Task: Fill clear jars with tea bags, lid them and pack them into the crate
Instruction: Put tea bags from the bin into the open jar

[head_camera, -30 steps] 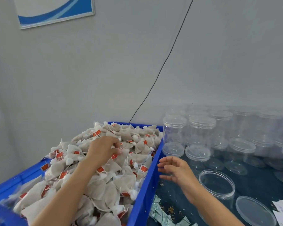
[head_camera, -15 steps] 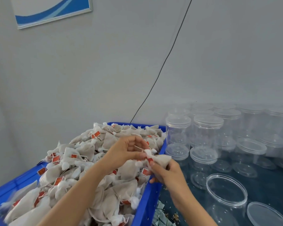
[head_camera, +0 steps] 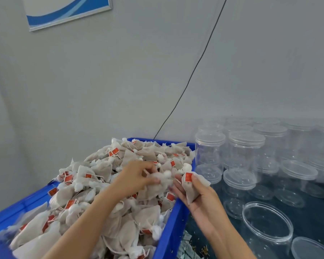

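- The right hand [head_camera: 198,200], empty a second ago, now grasps one tea bag [head_camera: 192,186] beside the blue bin [head_camera: 173,227].
- The left hand [head_camera: 137,176] has moved from the heap's middle and pinches another bag.
- The open jar [head_camera: 267,227] waits, unfilled, near the right hand; loading seems next.

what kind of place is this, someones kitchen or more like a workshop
Most likely a small packing workshop, not a kitchen: a blue crate heaped with loose tea bags, rows of identical clear lidded jars on the table, and a bare wall with only a cable and a poster.
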`<state>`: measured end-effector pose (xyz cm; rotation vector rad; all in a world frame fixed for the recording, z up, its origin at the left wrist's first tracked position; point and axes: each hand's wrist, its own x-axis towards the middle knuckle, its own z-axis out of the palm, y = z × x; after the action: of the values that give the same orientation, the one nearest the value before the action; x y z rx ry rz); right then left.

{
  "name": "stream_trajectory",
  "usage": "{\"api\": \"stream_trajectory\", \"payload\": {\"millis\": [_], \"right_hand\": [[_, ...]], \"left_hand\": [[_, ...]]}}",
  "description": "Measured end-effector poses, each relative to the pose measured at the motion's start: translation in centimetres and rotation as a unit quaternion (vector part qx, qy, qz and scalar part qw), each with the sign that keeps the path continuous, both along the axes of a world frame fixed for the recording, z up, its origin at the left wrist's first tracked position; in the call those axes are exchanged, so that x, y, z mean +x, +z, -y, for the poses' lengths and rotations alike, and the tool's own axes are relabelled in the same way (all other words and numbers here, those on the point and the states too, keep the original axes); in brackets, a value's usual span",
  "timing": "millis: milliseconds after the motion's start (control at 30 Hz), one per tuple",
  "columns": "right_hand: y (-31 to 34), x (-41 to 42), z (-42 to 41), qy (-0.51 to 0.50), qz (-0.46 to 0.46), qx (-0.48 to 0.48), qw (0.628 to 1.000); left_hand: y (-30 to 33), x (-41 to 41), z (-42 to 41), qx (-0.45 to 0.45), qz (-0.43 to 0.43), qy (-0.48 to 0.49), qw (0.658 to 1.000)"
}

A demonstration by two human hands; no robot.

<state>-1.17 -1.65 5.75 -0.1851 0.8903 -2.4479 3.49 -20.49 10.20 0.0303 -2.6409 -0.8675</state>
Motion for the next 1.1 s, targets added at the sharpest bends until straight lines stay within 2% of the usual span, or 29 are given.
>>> {"api": "stream_trajectory", "payload": {"millis": [67, 133, 267, 300, 367, 433, 567, 600, 700, 767, 867, 933, 967, 1100], "right_hand": [[0.3, 0.3, 0.0, 0.03, 0.012, -0.032, 0.999], [0.4, 0.9, 0.3, 0.068, -0.003, -0.051, 0.996], [0.2, 1.7, 1.0, 0.072, -0.023, -0.06, 0.995], [0.2, 1.7, 1.1, 0.056, -0.024, -0.045, 0.997], [0.2, 1.5, 0.9, 0.022, -0.025, -0.008, 0.999], [0.2, 1.3, 0.6, 0.001, -0.024, 0.011, 1.0], [0.4, 1.2, 0.2, -0.013, -0.019, 0.016, 1.0], [0.4, 1.2, 0.3, -0.015, -0.012, 0.013, 1.0], [0.3, 1.1, 0.4, -0.013, 0.005, -0.001, 1.0], [0.3, 1.1, 0.4, -0.01, 0.007, -0.009, 1.0], [0.4, 1.3, 0.5, 0.018, 0.028, -0.054, 0.998], [0.3, 1.5, 0.8, 0.024, 0.043, -0.069, 0.996], [0.2, 1.5, 1.0, 0.016, 0.046, -0.063, 0.997], [-0.1, 1.6, 1.4, -0.011, 0.018, -0.036, 0.999]], "left_hand": [[0.2, -0.1, -0.9, 0.15, -0.064, -0.001, 0.987], [0.0, -0.2, -1.9, 0.225, -0.07, -0.021, 0.972], [-0.4, -0.3, -2.5, 0.114, 0.007, -0.106, 0.988], [-0.3, -0.3, -2.0, 0.093, 0.003, -0.092, 0.991], [-0.1, -0.5, -0.6, 0.021, -0.038, 0.011, 0.999], [-0.3, -0.3, 0.5, -0.072, -0.034, 0.096, 0.992], [-1.7, -0.6, 1.1, -0.217, 0.158, 0.066, 0.961], [-1.8, -0.9, 1.0, -0.23, 0.167, 0.065, 0.957], [-1.8, -1.2, 0.8, -0.217, 0.121, 0.079, 0.965], [-2.0, -1.3, 1.0, -0.176, 0.052, 0.1, 0.978], [-1.6, -1.1, 0.1, 0.023, -0.068, 0.104, 0.992], [-1.2, -1.0, -1.2, 0.135, -0.077, 0.061, 0.986], [-1.2, -1.0, -1.7, 0.164, -0.074, 0.046, 0.983], [-1.2, -0.9, -3.3, 0.197, -0.062, -0.011, 0.978]]}}
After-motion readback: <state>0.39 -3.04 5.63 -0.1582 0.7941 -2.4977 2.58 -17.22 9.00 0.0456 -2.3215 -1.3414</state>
